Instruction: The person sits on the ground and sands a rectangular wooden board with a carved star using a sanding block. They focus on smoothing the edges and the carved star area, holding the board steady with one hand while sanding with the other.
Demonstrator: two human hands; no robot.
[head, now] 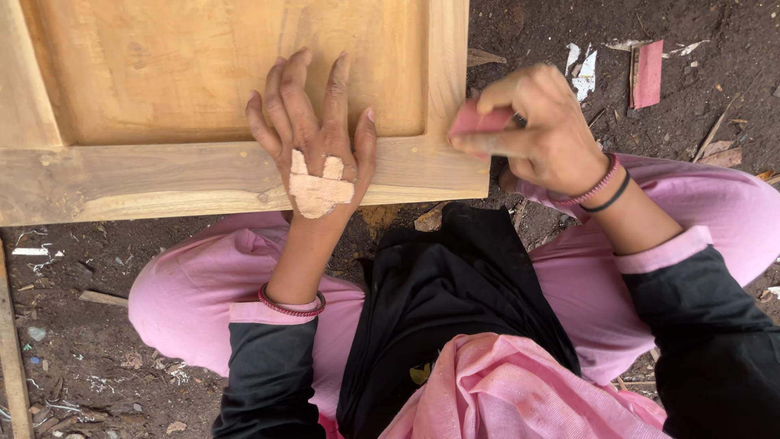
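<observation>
We see a dark, bare earth floor (569, 32) strewn with wood chips and small scraps. On it lies a pale, flat wooden door panel with a raised frame and recessed centre (162, 175), filling the upper left. A flat red rectangular piece (647, 75) lies near the top right, just beside white scraps (583, 69). A thin wooden strip (11, 358) runs along the left edge.

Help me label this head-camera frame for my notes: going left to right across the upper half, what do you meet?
Wooden panel frame → left hand flat on it, a patch of pale filler on its back → right hand gripping a small pink block at the frame's corner → pink scrap on the dirt ground.
</observation>
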